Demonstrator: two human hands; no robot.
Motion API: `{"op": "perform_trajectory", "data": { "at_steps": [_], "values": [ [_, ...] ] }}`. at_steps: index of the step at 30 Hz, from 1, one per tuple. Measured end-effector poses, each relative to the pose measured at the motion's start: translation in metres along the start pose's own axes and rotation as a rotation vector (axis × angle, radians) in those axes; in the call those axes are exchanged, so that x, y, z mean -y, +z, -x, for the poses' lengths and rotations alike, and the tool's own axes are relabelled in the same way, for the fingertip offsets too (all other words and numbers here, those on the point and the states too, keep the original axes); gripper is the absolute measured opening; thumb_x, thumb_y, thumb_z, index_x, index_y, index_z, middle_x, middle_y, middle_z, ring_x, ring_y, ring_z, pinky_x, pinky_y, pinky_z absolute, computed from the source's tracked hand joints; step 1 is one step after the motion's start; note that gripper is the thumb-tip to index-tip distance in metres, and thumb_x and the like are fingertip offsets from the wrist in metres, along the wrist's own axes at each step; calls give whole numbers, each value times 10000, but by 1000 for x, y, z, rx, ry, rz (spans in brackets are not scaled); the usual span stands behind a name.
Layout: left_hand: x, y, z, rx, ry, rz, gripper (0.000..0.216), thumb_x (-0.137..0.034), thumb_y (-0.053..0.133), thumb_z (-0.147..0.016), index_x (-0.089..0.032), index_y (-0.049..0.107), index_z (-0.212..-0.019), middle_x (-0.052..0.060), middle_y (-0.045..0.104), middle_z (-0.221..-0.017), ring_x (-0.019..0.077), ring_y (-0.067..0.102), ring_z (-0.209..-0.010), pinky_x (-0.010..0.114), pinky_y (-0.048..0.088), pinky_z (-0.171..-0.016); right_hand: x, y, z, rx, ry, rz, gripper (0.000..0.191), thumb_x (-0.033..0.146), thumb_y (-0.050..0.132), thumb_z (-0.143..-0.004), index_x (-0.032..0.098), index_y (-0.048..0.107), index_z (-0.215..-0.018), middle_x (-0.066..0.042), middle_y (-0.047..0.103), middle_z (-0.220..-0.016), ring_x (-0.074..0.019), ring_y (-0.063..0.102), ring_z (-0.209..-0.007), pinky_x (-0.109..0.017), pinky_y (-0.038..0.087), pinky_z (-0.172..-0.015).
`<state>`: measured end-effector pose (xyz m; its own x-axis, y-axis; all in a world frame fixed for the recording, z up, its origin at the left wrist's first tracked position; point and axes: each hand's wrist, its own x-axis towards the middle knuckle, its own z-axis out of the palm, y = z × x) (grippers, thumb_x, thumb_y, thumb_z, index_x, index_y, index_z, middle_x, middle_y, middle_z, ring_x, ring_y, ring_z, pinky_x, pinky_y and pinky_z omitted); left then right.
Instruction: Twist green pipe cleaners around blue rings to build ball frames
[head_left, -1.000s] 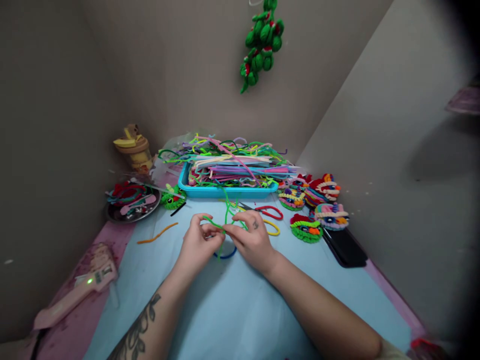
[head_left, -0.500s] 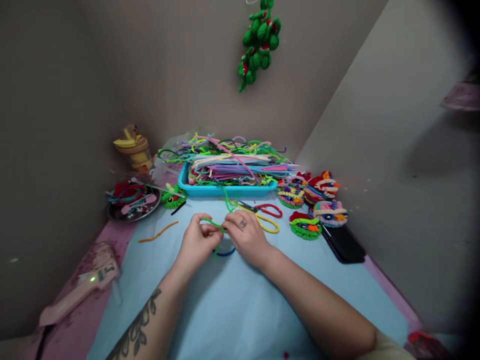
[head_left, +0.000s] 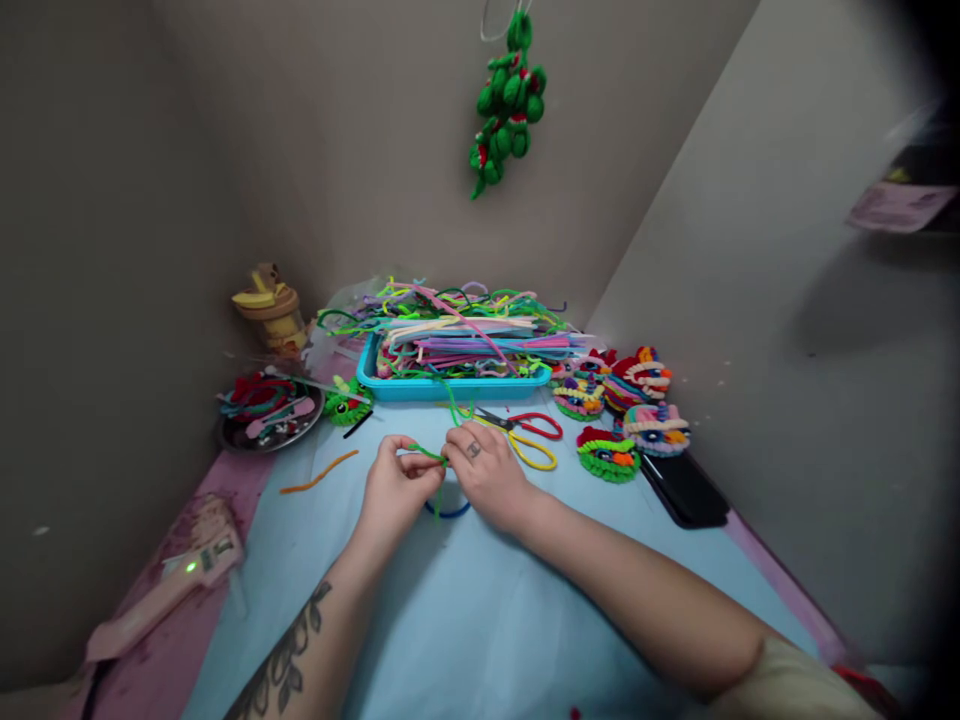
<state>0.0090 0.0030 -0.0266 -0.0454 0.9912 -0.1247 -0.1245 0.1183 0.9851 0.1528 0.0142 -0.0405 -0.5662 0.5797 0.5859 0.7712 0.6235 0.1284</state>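
Observation:
Over the middle of the light blue table (head_left: 465, 620), my left hand (head_left: 395, 490) and my right hand (head_left: 487, 472) meet fingertip to fingertip. Both pinch a thin green pipe cleaner (head_left: 431, 457) that runs between them and curls up toward the tray. A blue pipe cleaner loop (head_left: 448, 513) lies on the table just under my hands. Red-handled scissors (head_left: 525, 424) and a yellow pipe cleaner loop (head_left: 536, 456) lie just beyond my right hand.
A turquoise tray (head_left: 450, 383) heaped with coloured pipe cleaners stands at the back. Several finished woven ornaments (head_left: 626, 420) and a black phone (head_left: 686, 490) lie right. A metal dish (head_left: 266, 420), an orange pipe cleaner (head_left: 319, 472) and a pink glue gun (head_left: 165, 590) lie left. A green ornament (head_left: 506, 95) hangs above.
My hands have drawn closer together on the green pipe cleaner, my right fingers curling tighter. The view has tilted slightly.

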Motion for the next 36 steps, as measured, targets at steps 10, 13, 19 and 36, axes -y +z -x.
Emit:
{"op": "perform_trajectory", "data": {
  "at_steps": [10, 13, 19, 36],
  "values": [
    [3, -4, -2, 5, -10, 147, 401, -93, 649, -538, -220, 366, -793, -81, 600, -594, 91, 575, -541, 226, 416, -586, -11, -9, -15, 143, -148, -1, 94, 156, 505, -836, 158, 589, -877, -96, 585, -994, -244, 439, -973, -372, 332, -779],
    [5, -7, -3, 56, -23, 156, 404, -116, 664, -551, -204, 369, -811, -61, 609, -611, 89, 578, -548, 216, 415, -583, -16, -15, -19, 170, -208, -14, 79, 163, 515, -817, 153, 583, -857, -90, 589, -967, -245, 447, -958, -376, 329, -773],
    [-7, -14, 1, 159, -122, 252, 393, -246, 726, -606, -183, 437, -865, -19, 633, -674, 91, 581, -555, 193, 422, -533, -19, -23, -20, 108, -154, -185, 92, 157, 485, -821, 153, 576, -831, -90, 592, -934, -228, 470, -916, -366, 346, -764],
    [-16, -14, 8, 44, 467, -280, 72, -218, 657, -705, -224, 727, -688, 53, 680, -735, 180, 605, -708, 271, 463, -645, -8, -17, -19, 335, 722, -1565, 309, 442, 654, -700, 178, 496, -672, 28, 567, -591, -118, 522, -554, -235, 371, -547]
  ]
}}
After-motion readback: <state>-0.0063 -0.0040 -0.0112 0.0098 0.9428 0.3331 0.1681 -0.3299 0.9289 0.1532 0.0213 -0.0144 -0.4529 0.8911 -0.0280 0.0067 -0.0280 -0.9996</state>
